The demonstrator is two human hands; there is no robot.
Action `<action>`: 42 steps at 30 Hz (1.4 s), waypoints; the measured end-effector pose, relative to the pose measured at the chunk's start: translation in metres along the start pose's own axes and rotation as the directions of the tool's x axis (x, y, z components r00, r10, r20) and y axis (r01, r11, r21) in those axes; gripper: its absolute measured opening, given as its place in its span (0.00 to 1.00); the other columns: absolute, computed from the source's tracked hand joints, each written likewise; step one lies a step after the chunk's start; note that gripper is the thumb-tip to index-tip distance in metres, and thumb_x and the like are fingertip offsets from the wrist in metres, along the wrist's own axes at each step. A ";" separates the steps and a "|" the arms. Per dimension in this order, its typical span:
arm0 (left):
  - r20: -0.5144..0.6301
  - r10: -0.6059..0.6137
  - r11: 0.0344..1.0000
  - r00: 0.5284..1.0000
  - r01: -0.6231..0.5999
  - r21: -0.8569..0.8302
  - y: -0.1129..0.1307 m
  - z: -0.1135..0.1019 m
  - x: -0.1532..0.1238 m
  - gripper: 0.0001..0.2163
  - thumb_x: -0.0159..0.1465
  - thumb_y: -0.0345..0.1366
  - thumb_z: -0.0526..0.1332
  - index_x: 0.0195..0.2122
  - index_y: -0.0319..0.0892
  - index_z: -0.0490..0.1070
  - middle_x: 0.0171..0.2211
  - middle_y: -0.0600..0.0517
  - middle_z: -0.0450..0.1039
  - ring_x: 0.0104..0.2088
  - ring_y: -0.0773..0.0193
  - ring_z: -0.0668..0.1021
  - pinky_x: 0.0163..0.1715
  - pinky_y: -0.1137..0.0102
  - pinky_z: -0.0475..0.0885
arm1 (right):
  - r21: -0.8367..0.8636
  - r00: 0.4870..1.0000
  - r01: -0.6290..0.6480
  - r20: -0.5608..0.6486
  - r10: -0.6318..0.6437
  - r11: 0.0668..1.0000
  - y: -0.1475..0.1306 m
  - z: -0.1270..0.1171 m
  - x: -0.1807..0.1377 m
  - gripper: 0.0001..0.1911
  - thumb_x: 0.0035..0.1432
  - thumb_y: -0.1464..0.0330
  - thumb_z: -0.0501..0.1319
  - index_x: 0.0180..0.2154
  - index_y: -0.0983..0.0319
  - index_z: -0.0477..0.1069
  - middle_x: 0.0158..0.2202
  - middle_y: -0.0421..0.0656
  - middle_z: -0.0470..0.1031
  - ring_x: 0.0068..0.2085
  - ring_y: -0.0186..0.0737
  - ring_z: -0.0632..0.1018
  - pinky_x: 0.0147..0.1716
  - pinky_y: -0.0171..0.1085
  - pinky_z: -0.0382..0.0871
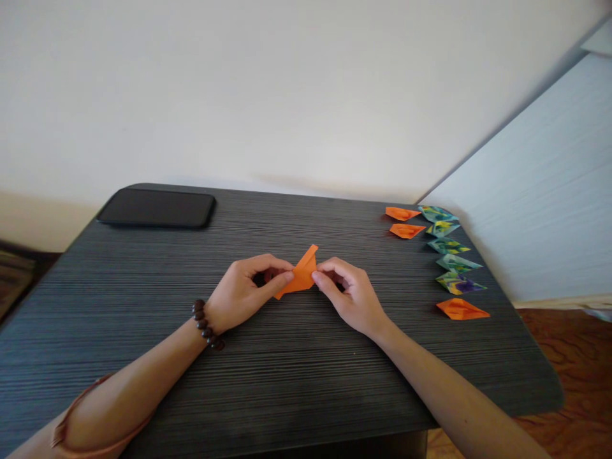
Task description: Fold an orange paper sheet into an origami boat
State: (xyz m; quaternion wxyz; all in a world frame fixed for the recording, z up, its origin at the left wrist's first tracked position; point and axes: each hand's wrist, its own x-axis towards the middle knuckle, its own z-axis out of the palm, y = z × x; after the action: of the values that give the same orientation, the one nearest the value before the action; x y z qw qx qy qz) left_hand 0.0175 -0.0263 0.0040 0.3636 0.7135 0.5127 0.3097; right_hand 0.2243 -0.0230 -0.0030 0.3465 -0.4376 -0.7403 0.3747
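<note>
Between my two hands is a partly folded piece of orange paper (304, 275), with a narrow strip pointing up and away to the right. My left hand (246, 287), a dark beaded bracelet (207, 325) at its wrist, pinches the paper's left side between thumb and fingers. On the right side, my right hand (351, 293) pinches the paper's edge with thumb and forefinger. Both hands are low over the dark table (296, 376). Fingers partly cover the paper's edges.
A black phone (157, 208) lies at the table's back left. Along the right side sit several folded paper boats, some orange (463, 310), others green and patterned (448, 246). A white wall (287, 95) rises behind, and a pale panel (540, 191) borders the right.
</note>
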 end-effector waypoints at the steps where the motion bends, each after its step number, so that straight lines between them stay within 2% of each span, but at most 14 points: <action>1: 0.014 -0.003 1.000 1.000 0.003 0.001 0.001 0.000 0.000 0.08 0.60 0.39 0.59 0.36 0.42 0.74 0.31 0.53 0.76 0.30 0.65 0.75 0.31 0.70 0.70 | 0.005 1.000 -0.007 0.005 0.007 1.000 0.001 0.000 0.000 0.08 0.60 0.65 0.55 0.31 0.61 0.68 0.27 0.39 0.70 0.27 0.32 0.70 0.28 0.33 0.64; 9: 0.041 0.026 1.000 0.999 -0.026 -0.014 0.005 0.001 -0.002 0.09 0.62 0.39 0.56 0.35 0.40 0.72 0.31 0.52 0.74 0.31 0.65 0.74 0.32 0.70 0.69 | 0.052 0.998 -0.053 0.035 0.051 0.997 0.001 0.001 0.000 0.08 0.59 0.64 0.56 0.33 0.62 0.70 0.25 0.38 0.71 0.25 0.31 0.71 0.27 0.32 0.65; 13: 0.063 -0.026 1.000 0.998 0.027 -0.014 0.004 0.002 -0.003 0.10 0.61 0.40 0.57 0.37 0.40 0.72 0.32 0.52 0.74 0.32 0.65 0.74 0.33 0.70 0.69 | 0.120 0.997 -0.076 0.036 0.072 0.990 0.002 0.002 -0.001 0.09 0.59 0.63 0.57 0.33 0.62 0.69 0.23 0.38 0.71 0.24 0.30 0.71 0.26 0.31 0.64; 15: 0.060 -0.061 0.994 0.996 0.066 -0.086 0.003 0.002 -0.003 0.10 0.61 0.40 0.58 0.37 0.40 0.72 0.32 0.51 0.75 0.33 0.64 0.75 0.35 0.70 0.70 | 0.113 0.996 -0.069 0.057 0.063 0.991 0.002 0.002 -0.001 0.09 0.58 0.63 0.58 0.34 0.62 0.69 0.24 0.38 0.72 0.24 0.30 0.71 0.24 0.31 0.63; 19: 0.061 -0.080 0.929 0.995 0.096 -0.358 -0.002 0.003 -0.002 0.09 0.60 0.38 0.59 0.38 0.39 0.71 0.37 0.50 0.75 0.36 0.64 0.77 0.38 0.69 0.72 | 0.060 0.993 -0.012 0.114 0.005 0.998 -0.002 0.003 -0.002 0.09 0.56 0.63 0.60 0.36 0.61 0.70 0.28 0.38 0.74 0.25 0.29 0.70 0.23 0.30 0.60; 24: 0.099 -0.087 0.873 0.991 0.124 -0.472 -0.005 0.004 -0.001 0.09 0.58 0.35 0.62 0.39 0.38 0.70 0.38 0.49 0.75 0.37 0.63 0.78 0.42 0.67 0.73 | 0.015 0.996 -0.021 0.085 0.019 1.000 -0.003 0.004 -0.003 0.05 0.59 0.67 0.57 0.35 0.62 0.69 0.26 0.38 0.73 0.24 0.29 0.69 0.24 0.30 0.59; 26: 0.083 -0.083 0.854 0.993 0.113 -0.508 -0.005 0.004 -0.001 0.12 0.57 0.34 0.63 0.42 0.38 0.67 0.38 0.49 0.75 0.35 0.65 0.78 0.40 0.67 0.74 | 0.011 0.996 -0.032 0.084 0.031 0.999 -0.003 0.003 -0.003 0.04 0.59 0.68 0.55 0.35 0.62 0.66 0.26 0.38 0.72 0.24 0.29 0.70 0.24 0.31 0.60; 31: 0.046 -0.071 0.844 0.996 0.085 -0.530 -0.001 0.004 -0.002 0.27 0.56 0.31 0.65 0.55 0.45 0.56 0.37 0.52 0.73 0.30 0.68 0.77 0.31 0.72 0.74 | -0.048 0.991 0.002 0.135 0.005 0.999 -0.005 0.001 -0.003 0.02 0.58 0.71 0.54 0.32 0.62 0.62 0.24 0.36 0.68 0.23 0.28 0.67 0.24 0.30 0.58; 34: 0.053 -0.062 0.845 0.997 0.080 -0.529 -0.001 0.003 -0.001 0.21 0.57 0.31 0.64 0.50 0.42 0.61 0.32 0.53 0.72 0.28 0.69 0.75 0.28 0.74 0.73 | -0.056 0.986 0.021 0.165 -0.012 0.998 -0.006 0.000 -0.004 0.03 0.59 0.70 0.54 0.32 0.62 0.63 0.25 0.37 0.68 0.24 0.29 0.67 0.23 0.30 0.58; 37: 0.001 -0.101 0.813 0.995 0.083 -0.577 -0.003 0.002 0.000 0.14 0.56 0.31 0.64 0.41 0.42 0.60 0.28 0.55 0.73 0.26 0.68 0.76 0.26 0.73 0.73 | 0.045 0.987 0.012 0.159 -0.019 0.999 -0.005 0.001 -0.005 0.05 0.59 0.67 0.55 0.37 0.61 0.61 0.29 0.38 0.71 0.26 0.29 0.69 0.24 0.30 0.60; 39: -0.026 -0.128 0.811 0.991 0.089 -0.579 -0.004 0.002 0.000 0.13 0.56 0.31 0.63 0.37 0.42 0.58 0.29 0.54 0.74 0.26 0.67 0.76 0.27 0.72 0.73 | 0.088 0.993 0.014 0.112 -0.024 0.996 -0.003 0.002 -0.005 0.08 0.58 0.66 0.57 0.38 0.61 0.60 0.31 0.39 0.72 0.27 0.30 0.70 0.26 0.31 0.61; 42: -0.070 -0.081 0.898 0.994 0.042 -0.439 -0.003 0.003 -0.001 0.11 0.56 0.32 0.64 0.35 0.41 0.60 0.35 0.51 0.74 0.33 0.65 0.77 0.34 0.68 0.74 | 0.011 0.999 0.032 0.008 -0.032 0.999 0.000 0.002 -0.005 0.05 0.59 0.67 0.57 0.36 0.61 0.62 0.28 0.38 0.71 0.26 0.30 0.70 0.27 0.31 0.62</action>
State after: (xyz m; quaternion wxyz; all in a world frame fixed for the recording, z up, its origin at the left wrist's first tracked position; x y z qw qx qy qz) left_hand 0.0185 -0.0268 -0.0005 0.5011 0.5832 0.4679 0.4356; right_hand 0.2242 -0.0276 -0.0053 0.3514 -0.4224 -0.7467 0.3749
